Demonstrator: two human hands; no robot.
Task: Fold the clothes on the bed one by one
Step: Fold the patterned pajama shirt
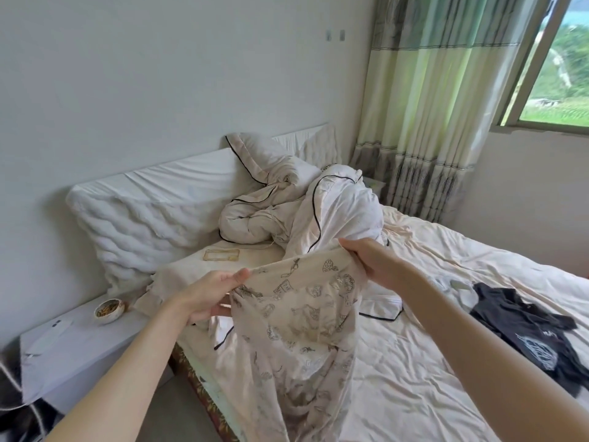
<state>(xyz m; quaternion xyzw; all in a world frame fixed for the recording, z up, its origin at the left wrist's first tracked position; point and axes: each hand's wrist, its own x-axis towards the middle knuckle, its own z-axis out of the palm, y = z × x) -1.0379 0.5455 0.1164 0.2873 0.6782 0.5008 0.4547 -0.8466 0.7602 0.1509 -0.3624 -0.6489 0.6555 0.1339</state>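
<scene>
A cream garment with dark line-drawn prints (pixel 299 320) hangs in the air over the near left part of the bed (pixel 446 362). My left hand (pixel 210 295) pinches its top edge on the left, and my right hand (pixel 373 263) grips the top edge on the right. The cloth droops between them and falls past the bed's front edge. A black T-shirt with a white print (pixel 526 333) lies crumpled on the sheet at the right. Another beige garment (pixel 172 282) lies on the bed behind my left hand.
A bunched white duvet with black piping (pixel 302 208) and pillows (pixel 137 218) fill the head of the bed. A phone case (pixel 221 255) lies by them. A white bedside cabinet (pixel 73 346) holds a small bowl (pixel 108 311). Curtain (pixel 430 106) and window are at the right.
</scene>
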